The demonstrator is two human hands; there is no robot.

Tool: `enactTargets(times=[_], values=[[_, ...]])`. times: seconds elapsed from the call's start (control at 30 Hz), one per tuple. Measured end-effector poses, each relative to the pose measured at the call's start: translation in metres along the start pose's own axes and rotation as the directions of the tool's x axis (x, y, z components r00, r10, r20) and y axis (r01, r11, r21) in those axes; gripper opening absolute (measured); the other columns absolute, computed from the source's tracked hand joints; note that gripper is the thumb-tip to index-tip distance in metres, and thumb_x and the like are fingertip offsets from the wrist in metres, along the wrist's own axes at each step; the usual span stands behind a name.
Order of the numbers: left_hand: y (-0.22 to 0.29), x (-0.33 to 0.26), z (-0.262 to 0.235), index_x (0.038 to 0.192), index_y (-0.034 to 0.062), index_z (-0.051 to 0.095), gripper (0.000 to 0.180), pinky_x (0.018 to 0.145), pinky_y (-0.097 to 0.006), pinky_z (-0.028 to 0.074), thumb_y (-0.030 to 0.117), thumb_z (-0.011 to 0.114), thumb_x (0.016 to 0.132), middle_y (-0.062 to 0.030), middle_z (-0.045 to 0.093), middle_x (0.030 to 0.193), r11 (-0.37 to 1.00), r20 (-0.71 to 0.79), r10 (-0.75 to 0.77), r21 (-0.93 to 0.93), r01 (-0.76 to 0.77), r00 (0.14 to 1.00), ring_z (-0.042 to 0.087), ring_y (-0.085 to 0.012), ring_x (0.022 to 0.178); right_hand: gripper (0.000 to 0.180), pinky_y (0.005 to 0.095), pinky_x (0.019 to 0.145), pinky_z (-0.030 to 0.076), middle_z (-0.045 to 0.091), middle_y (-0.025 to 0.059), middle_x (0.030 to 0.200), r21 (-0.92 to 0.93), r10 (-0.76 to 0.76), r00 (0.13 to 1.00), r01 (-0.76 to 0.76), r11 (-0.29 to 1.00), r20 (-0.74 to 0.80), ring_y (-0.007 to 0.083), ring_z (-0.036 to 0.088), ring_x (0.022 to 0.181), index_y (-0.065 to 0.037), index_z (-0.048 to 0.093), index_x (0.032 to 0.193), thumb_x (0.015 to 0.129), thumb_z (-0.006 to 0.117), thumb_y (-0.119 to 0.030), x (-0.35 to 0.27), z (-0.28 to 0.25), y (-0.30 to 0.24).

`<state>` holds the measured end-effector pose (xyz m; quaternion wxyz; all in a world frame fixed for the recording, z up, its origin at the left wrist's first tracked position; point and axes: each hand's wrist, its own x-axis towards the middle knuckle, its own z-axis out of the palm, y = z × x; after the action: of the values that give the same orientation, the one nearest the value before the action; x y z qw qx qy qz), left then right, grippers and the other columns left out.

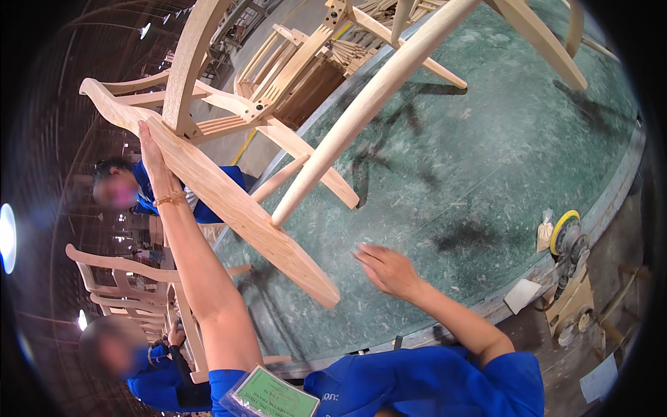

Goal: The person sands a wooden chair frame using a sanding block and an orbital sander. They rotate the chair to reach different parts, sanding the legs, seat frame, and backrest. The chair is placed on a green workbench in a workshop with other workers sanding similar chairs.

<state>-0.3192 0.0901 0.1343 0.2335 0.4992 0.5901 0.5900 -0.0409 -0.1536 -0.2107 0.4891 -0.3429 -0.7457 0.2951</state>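
Note:
An unfinished pale wooden chair frame stands tilted across the view, on a green-topped work table. Its long curved leg runs from the upper left down toward the middle. Against the upper part of that leg lies my left hand, its fingers stretched along the wood and partly seen edge-on; its thumb is hidden. My right hand hovers over the table to the right of the leg's lower end, touching no wood. Its fingers are extended, slightly blurred, and nothing shows in them.
A round sander with a yellow pad rests at the table's right edge, beside a small cloth bag and a white sheet. Two people in blue work at the left, near another chair frame. Stacked wooden parts stand beyond the table.

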Motion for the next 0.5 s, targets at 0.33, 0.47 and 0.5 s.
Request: enactTargets(times=[0.33, 0.47, 0.5], values=[[0.004, -0.004, 0.005, 0.109, 0.0007, 0.056, 0.037, 0.079, -0.031, 0.048, 0.034, 0.044, 0.100, -0.0094, 0.058, 0.097, 0.924, 0.020, 0.196, 0.329, -0.192, 0.980, 0.055, -0.0175, 0.087, 0.020, 0.0424, 0.072, 0.044, 0.059, 0.0112, 0.080, -0.142, 0.310, 0.941, -0.291, 0.946, 0.135, 0.0320, 0.058, 0.081, -0.004, 0.058, 0.083, 0.081, 0.068, -0.022, -0.138, -0.028, 0.035], [0.021, 0.006, -0.046, 0.114, -0.0033, 0.055, 0.032, 0.084, -0.035, 0.049, 0.022, 0.047, 0.095, -0.0166, 0.060, 0.104, 0.770, 0.296, 0.272, 0.504, -0.392, 0.916, 0.059, -0.0245, 0.096, 0.022, 0.0415, 0.060, 0.043, 0.054, 0.0122, 0.071, -0.192, 0.435, 0.893, -0.449, 0.873, -0.114, 0.0309, 0.055, 0.069, -0.005, 0.055, 0.072, 0.083, 0.066, -0.022, -0.161, -0.101, 0.021], [0.016, 0.007, -0.043, 0.115, -0.0033, 0.054, 0.033, 0.083, -0.035, 0.049, 0.023, 0.048, 0.095, -0.0166, 0.060, 0.105, 0.817, 0.272, 0.240, 0.462, -0.345, 0.932, 0.059, -0.0244, 0.096, 0.022, 0.0413, 0.060, 0.043, 0.054, 0.0124, 0.072, -0.210, 0.484, 0.851, -0.521, 0.828, -0.204, 0.0312, 0.055, 0.069, -0.005, 0.056, 0.073, 0.083, 0.066, -0.021, -0.172, -0.117, 0.018]])
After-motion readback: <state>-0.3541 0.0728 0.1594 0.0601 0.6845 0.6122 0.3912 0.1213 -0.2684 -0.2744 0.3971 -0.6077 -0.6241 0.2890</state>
